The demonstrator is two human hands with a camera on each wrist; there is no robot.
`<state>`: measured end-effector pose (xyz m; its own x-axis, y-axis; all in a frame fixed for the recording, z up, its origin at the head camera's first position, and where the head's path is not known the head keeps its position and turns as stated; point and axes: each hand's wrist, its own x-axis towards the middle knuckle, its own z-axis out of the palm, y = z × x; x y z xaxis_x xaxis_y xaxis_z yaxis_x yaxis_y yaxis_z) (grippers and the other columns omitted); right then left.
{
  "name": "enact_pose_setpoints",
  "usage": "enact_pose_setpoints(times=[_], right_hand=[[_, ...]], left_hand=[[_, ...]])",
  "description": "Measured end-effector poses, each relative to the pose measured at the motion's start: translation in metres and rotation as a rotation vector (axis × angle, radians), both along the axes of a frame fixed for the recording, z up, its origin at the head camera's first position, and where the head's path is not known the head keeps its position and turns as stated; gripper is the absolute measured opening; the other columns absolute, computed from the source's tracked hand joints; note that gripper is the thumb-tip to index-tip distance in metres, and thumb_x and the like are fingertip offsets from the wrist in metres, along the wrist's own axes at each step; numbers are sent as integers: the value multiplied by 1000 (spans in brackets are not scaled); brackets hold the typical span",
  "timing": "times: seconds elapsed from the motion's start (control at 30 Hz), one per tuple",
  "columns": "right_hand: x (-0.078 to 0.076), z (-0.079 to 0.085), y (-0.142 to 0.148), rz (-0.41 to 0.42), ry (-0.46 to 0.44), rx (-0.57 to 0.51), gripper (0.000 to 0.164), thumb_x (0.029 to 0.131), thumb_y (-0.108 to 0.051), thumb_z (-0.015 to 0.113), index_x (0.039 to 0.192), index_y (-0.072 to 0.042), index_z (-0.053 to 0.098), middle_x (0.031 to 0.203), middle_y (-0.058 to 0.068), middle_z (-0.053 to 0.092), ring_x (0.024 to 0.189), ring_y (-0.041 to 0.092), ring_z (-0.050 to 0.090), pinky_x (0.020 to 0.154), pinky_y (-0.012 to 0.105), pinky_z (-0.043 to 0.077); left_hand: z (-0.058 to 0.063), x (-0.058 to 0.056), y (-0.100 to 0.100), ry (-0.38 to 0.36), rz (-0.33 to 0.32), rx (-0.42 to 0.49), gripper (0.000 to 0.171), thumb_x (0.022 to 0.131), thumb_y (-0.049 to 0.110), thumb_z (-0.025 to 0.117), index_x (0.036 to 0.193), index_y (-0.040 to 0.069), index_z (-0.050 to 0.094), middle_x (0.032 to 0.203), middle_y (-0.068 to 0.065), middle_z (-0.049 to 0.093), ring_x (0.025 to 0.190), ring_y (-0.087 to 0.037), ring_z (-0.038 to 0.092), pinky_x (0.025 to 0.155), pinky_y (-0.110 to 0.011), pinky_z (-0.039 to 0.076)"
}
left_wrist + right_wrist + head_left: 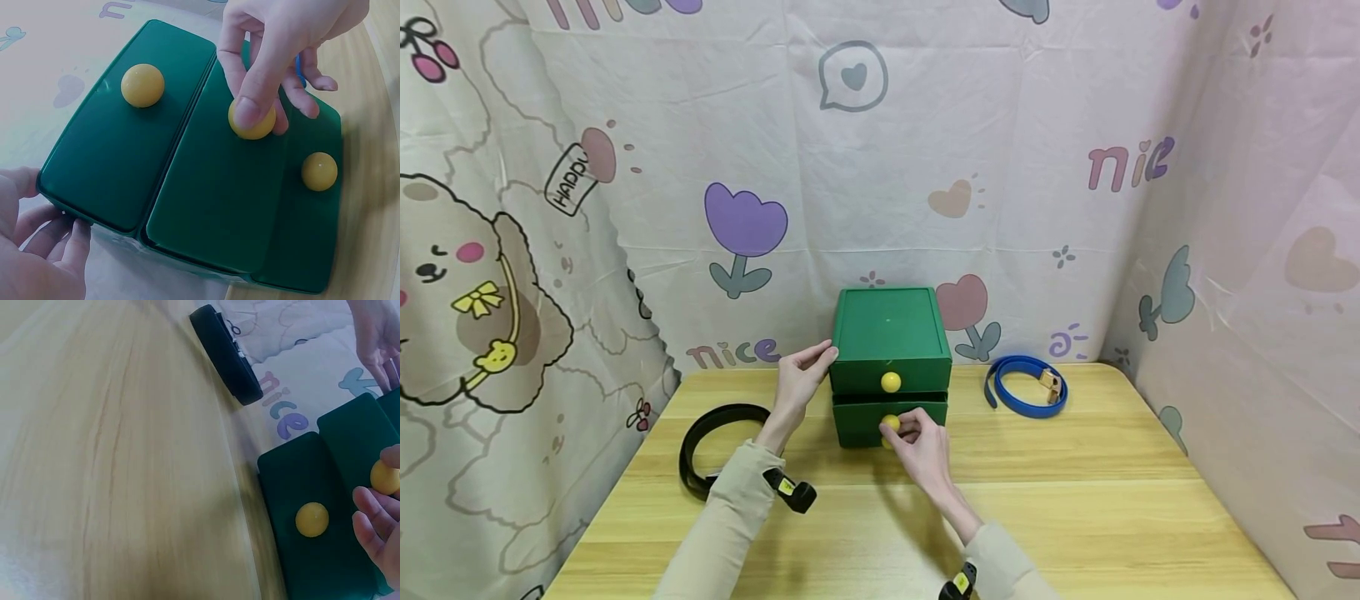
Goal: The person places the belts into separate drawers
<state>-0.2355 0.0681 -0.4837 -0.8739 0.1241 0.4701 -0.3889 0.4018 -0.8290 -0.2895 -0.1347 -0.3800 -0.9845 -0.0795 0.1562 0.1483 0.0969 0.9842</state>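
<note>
A small green drawer cabinet stands at the back of the table, with three drawers and round yellow knobs. The middle drawer juts forward of the top drawer and the bottom drawer. Thumb and fingers of my right hand pinch the middle knob; the bottom knob sits just below. At the cabinet's upper left corner, my left hand grips the edge, thumb at the top and fingers against the side. What lies inside the drawers is hidden.
A coiled black belt lies on the wooden table to the left, partly behind my left forearm. To the right of the cabinet is a coiled blue belt with a gold buckle. Printed cloth hangs behind and on both sides.
</note>
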Motion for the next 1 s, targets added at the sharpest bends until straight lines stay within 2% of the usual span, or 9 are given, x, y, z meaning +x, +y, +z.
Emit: enact_pose_setpoints(times=[0.57, 1.0], right_hand=[[9, -1, 2, 25, -2, -18, 21, 82, -23, 85, 86, -10, 68, 73, 5, 76, 60, 4, 66, 59, 18, 52], [18, -2, 3, 24, 7, 21, 21, 81, -24, 85, 86, -11, 69, 72, 1, 76, 59, 1, 65, 57, 17, 52]], left_hand=[[-2, 0, 0, 9, -2, 0, 39, 98, 19, 67, 133, 5, 66, 135, -19, 64, 93, 12, 63, 80, -11, 51], [-1, 1, 1, 16, -3, 7, 38, 98, 18, 67, 133, 4, 66, 134, -20, 65, 91, 12, 64, 80, -13, 52]])
